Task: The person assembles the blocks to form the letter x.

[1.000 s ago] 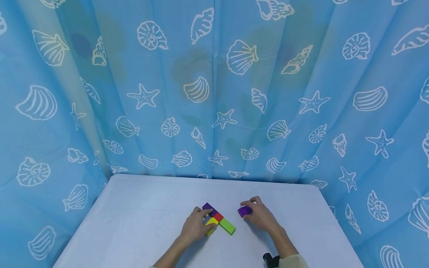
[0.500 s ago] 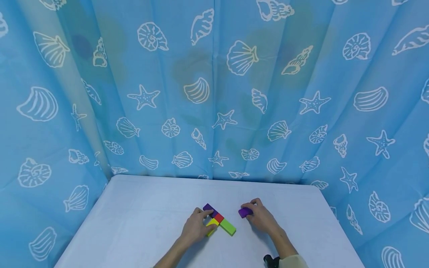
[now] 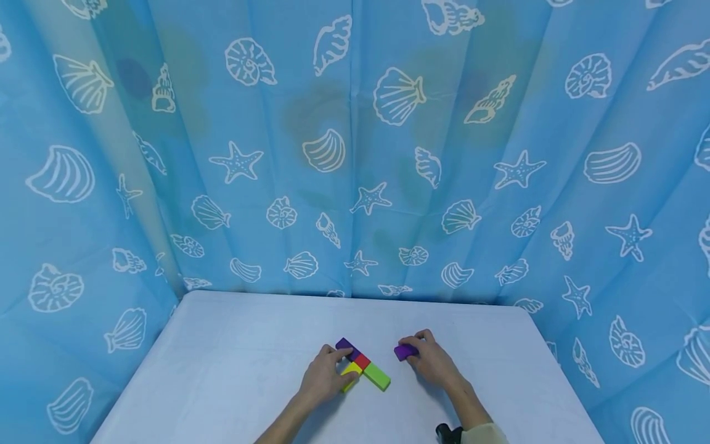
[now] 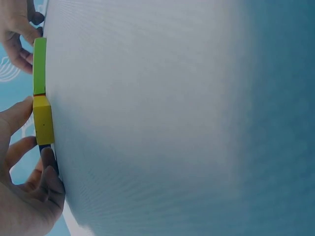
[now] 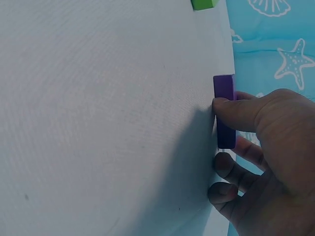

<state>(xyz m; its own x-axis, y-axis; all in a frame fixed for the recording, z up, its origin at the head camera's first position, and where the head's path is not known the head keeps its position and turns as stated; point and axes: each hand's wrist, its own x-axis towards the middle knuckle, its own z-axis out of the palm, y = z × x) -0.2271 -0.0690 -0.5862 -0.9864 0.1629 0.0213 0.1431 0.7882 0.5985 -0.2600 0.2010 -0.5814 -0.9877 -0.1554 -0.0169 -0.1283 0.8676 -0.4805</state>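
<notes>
Several coloured blocks lie touching on the white table in the head view. A dark purple block (image 3: 342,343), a small red block (image 3: 362,361) and a light green block (image 3: 377,377) form a slanting row. A yellow block (image 4: 43,120) branches off near the red one. My left hand (image 3: 322,377) holds the yellow block with thumb and fingers, its index fingertip at the dark purple block. To the right, apart from this group, my right hand (image 3: 435,362) pinches another purple block (image 5: 225,115) between thumb and fingers, low over or on the table; contact cannot be told.
The white-covered table (image 3: 238,345) ends at a blue curtain (image 3: 355,154) with white shell and starfish prints, which hangs behind it and at both sides. A small black object (image 3: 448,433) sits by the right sleeve (image 3: 485,433).
The purple block in my right hand has tilted slightly early on; both hands otherwise stay in place, and the joined blocks have not moved.
</notes>
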